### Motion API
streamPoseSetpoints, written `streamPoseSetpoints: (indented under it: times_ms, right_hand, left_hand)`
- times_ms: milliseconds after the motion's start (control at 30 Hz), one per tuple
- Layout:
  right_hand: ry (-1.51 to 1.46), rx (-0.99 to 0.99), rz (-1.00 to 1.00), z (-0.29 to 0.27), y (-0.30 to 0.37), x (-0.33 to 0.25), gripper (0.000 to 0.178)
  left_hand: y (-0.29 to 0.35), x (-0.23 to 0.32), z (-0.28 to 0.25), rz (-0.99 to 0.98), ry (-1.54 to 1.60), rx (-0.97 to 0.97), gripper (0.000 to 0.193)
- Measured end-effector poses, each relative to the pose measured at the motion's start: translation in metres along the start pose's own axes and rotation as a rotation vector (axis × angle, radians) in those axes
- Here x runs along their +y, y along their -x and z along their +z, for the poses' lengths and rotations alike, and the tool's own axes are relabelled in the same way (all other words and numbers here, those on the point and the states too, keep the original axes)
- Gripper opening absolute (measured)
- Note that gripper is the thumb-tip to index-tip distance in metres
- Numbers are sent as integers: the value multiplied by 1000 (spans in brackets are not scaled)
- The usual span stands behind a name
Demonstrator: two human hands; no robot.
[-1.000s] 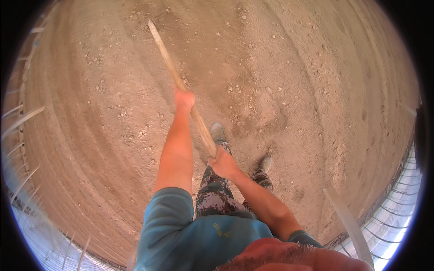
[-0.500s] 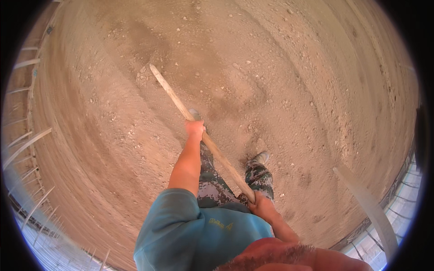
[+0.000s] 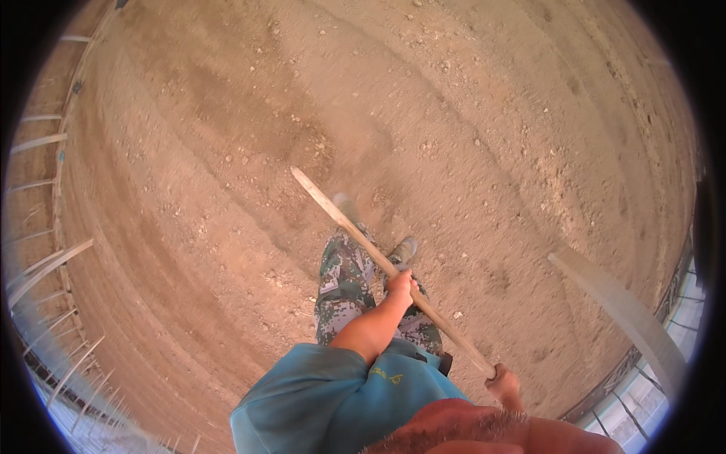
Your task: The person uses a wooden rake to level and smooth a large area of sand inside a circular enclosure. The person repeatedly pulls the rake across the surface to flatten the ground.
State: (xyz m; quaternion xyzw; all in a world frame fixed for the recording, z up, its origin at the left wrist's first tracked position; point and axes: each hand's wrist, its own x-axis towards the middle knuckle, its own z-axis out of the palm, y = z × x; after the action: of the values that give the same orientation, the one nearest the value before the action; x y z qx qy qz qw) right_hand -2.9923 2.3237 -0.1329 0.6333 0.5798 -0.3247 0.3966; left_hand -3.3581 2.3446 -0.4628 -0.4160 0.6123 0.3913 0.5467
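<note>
A long pale wooden pole [image 3: 346, 222] slants across in front of my body, its far tip over the dirt to the left and its near end to the right. My left hand [image 3: 401, 286] is closed around the middle of the pole. At the near end, my right hand [image 3: 504, 383] grips it beside my hip. No tool head shows at the far tip, so I cannot tell whether it bears one. My camouflage trousers [image 3: 342, 287] and shoes lie beneath the pole.
Dry brown soil [image 3: 227, 219] with scattered small clods and shallow ridges spreads around me. Darker loosened soil [image 3: 249, 83] lies ahead. A grey curved post [image 3: 616, 314] stands at the right, and several pale curved bars [image 3: 53, 268] line the left edge.
Both hands have drawn the pole back and to the right, with its far tip now closer to my feet. My legs have shifted, and the view has moved over the ground.
</note>
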Motion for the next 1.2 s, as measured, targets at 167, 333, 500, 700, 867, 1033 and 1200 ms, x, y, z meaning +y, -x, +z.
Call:
streamPoseSetpoints:
  times_ms: [167,333,500,700,867,1033,1200]
  right_hand:
    - [121,-86,116,-45,-6,61,36]
    - [97,-99,133,-86,-79,-12,37]
    - [-120,24,-217,-176,-213,-269,29]
    - [-271,128,-420,-336,-309,-518,32]
    - [-406,-19,-570,-498,-357,-713,42]
    - [-403,15,-768,-627,-422,-892,39]
    - [-393,-168,-621,-681,-463,-946,34]
  left_hand:
    - [20,-60,51,-130,-55,-36,22]
    - [-8,36,108,-29,-44,1,17]
    - [-89,370,151,235,-10,-40,22]
    - [-54,715,255,492,8,-28,15]
    - [30,885,355,653,-8,-135,20]
    - [61,938,441,800,-113,-185,45]
    - [45,932,481,683,-207,-345,32]
